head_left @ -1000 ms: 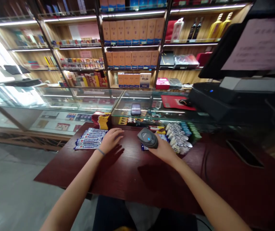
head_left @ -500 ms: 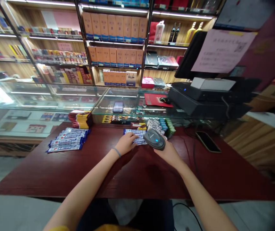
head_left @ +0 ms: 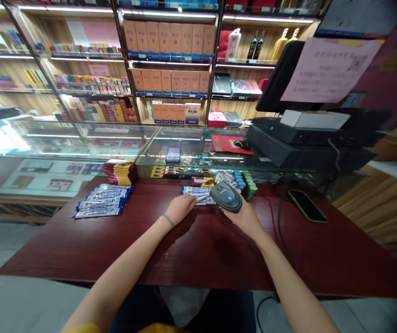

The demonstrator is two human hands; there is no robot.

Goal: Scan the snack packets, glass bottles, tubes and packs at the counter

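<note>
The slim wrapped packet [head_left: 203,199] pinched by the left hand's [head_left: 180,209] fingers could be knocked loose by the barcode scanner [head_left: 225,196], held too close in the right hand's [head_left: 249,221] curled fingers.

The person's left arm [head_left: 125,266] is slanting over the near edge of the tabletop [head_left: 63,245], its left hand [head_left: 182,208] palm down toward the far edge, fingers pinching together. From the opposite side, the right arm [head_left: 287,275] is angling inward, its right hand [head_left: 247,217] gripping firmly, fingers mostly hidden. Both hands are hovering near each other, apart.
</note>
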